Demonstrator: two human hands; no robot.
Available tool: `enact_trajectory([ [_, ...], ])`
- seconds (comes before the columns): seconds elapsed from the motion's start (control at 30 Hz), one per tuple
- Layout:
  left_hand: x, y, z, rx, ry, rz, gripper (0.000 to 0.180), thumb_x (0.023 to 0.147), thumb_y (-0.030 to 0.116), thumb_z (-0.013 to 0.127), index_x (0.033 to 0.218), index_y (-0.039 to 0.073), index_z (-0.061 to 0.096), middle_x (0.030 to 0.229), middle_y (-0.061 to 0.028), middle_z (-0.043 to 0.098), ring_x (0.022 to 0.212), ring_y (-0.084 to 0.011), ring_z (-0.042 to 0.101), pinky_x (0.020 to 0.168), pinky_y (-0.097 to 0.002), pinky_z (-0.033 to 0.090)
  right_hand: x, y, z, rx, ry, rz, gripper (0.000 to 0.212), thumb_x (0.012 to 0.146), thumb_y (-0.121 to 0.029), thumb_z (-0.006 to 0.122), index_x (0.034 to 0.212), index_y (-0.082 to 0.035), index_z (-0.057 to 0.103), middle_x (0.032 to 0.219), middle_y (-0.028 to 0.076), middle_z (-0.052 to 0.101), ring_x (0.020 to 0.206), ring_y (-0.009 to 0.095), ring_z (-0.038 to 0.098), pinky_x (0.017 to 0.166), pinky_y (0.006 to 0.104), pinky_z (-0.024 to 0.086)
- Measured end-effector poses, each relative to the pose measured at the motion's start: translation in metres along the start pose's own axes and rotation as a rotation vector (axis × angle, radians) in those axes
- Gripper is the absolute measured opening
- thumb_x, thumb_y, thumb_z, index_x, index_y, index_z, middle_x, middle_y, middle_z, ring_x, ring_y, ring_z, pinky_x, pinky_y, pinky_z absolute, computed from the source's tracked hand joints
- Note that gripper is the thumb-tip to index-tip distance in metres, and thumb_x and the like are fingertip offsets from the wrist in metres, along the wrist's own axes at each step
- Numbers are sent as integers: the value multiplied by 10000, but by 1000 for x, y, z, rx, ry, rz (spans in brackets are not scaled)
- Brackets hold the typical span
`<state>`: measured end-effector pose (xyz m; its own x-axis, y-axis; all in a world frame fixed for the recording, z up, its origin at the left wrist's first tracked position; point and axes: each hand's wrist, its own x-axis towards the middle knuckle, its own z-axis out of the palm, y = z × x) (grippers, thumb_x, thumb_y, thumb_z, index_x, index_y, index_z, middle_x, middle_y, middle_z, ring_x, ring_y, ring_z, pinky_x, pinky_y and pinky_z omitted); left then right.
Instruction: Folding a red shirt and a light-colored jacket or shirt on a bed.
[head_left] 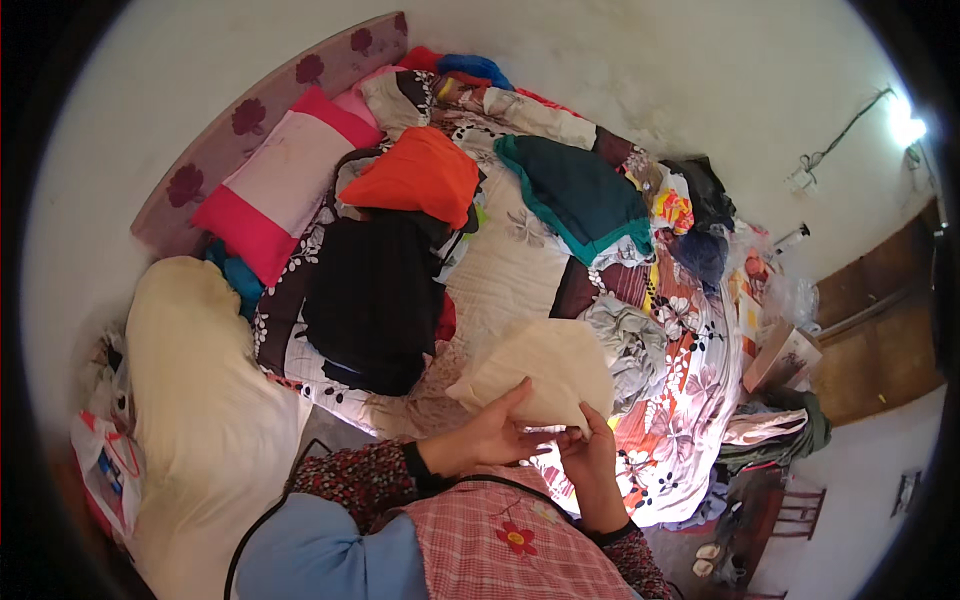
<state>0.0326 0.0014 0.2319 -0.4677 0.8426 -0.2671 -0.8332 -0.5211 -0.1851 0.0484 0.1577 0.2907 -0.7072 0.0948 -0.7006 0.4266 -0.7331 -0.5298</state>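
Observation:
A cream-coloured piece of cloth (545,368), roughly rounded in outline, is held up in front of me over the near side of the bed. My left hand (485,432) has its thumb on the near left part of the cloth, with the other fingers reaching rightward below its edge. At the near right corner, my right hand (590,450) pinches the cloth between thumb and fingers. The fingertips of both hands come close together there. Whether the cloth is a single layer or folded, I cannot tell.
Piles of clothes cover the patterned bedspread (525,225): black garments (370,300), an orange one (420,180), a dark green one (575,190) and a grey one (630,345). A pink pillow (285,180) rests by the headboard (250,115). Left stands a cream-draped bulky object (200,400).

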Motion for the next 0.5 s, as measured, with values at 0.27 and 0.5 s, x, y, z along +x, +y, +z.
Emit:
enact_trajectory([
  [0.27, 30, 38, -78, 638, 56, 486, 406, 854, 172, 558, 1216, 38, 433, 1192, -112, 493, 1157, -256, 457, 963, -354, 411, -12, 6, 12, 13, 42, 62, 56, 872, -141, 537, 915, -109, 522, 667, -31, 544, 479, 67, 468, 446, 188, 382],
  [0.5, 27, 130, 85, 396, 132, 577, 385, 827, 60, 539, 1200, 45, 445, 1121, -75, 545, 1046, -195, 551, 880, -321, 485, 22, -55, 91, -67, -143, -75, 75, 867, -149, 545, 930, -108, 539, 657, -15, 536, 495, 62, 480, 431, 184, 403],
])
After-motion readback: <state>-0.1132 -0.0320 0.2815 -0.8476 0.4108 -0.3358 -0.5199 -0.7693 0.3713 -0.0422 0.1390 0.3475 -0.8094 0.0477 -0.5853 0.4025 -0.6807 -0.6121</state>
